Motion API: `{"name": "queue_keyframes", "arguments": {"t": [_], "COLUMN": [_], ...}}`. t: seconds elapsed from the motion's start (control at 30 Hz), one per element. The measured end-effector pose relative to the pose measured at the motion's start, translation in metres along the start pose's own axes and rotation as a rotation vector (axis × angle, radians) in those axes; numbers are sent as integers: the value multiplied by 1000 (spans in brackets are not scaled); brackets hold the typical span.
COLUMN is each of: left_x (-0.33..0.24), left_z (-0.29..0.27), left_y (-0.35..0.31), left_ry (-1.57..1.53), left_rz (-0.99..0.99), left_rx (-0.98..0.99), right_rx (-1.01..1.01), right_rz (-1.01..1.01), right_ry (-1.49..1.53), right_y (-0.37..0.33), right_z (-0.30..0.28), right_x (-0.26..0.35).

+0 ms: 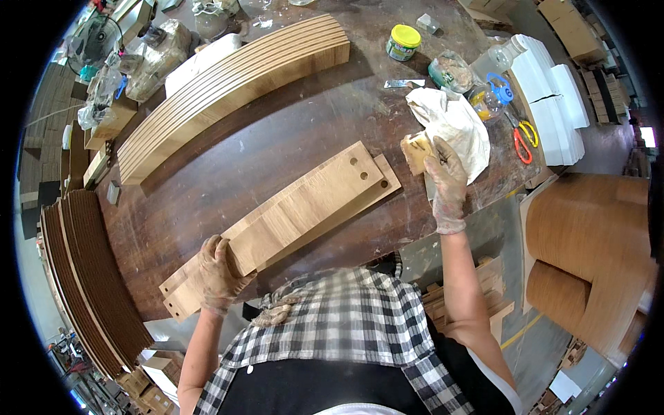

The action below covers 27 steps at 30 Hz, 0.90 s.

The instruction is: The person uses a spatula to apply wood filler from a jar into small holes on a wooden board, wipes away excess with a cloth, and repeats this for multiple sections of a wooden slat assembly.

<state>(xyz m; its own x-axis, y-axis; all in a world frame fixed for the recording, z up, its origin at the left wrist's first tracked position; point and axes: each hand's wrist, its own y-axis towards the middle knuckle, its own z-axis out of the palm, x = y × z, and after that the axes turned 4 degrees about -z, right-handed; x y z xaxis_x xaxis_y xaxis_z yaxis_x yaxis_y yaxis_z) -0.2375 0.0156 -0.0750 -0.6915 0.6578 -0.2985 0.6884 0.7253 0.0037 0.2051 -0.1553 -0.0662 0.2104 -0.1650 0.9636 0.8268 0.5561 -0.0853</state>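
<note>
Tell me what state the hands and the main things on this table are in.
Left hand: gloved, resting on the upper plank
Right hand: gloved, pinching the pad
Pad: stained, held
Upper plank: lying partly over the lower plank
Lower plank: mostly covered
Curved slats: lined up side by side
White cloth: crumpled
Tub: yellow lid on
Jug: amber liquid inside

Premises are consistent with a woodworking workshop. Evidence: drilled wooden boards (pixel 297 204) at centre on a stained, scuffed surface (pixel 166 214); a row of matching curved wooden pieces (pixel 235 90) at upper left; stacked brown sheets (pixel 100 277) at left; large wood-grain panels (pixel 588 221) at right. Cardboard boxes (pixel 570 29) at upper right and a yellow floor line (pixel 520 332) at lower right indicate an industrial unit.
</note>
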Motion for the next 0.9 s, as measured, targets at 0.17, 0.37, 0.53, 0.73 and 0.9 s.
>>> {"name": "queue_keyframes", "arguments": {"t": [0.17, 0.37, 0.53, 0.73, 0.9], "left_x": [10, 17, 17, 25, 21], "left_z": [6, 5, 7, 13, 10], "left_y": [-21, -29, -27, -32, -29], "left_ry": [21, 36, 45, 14, 2], "left_rz": [-61, -131, -93, -142, -134], "left_rx": [58, 96, 73, 110, 124], "right_rx": [66, 62, 150, 136, 307], "right_rz": [-41, -90, -212, -173, -407], "right_ry": [-40, -153, -427, -309, -737], "right_y": [3, -3, 5, 7, -22], "right_z": [25, 34, 41, 37, 38], "right_x": [-11, -30, -43, -33, -33]}}
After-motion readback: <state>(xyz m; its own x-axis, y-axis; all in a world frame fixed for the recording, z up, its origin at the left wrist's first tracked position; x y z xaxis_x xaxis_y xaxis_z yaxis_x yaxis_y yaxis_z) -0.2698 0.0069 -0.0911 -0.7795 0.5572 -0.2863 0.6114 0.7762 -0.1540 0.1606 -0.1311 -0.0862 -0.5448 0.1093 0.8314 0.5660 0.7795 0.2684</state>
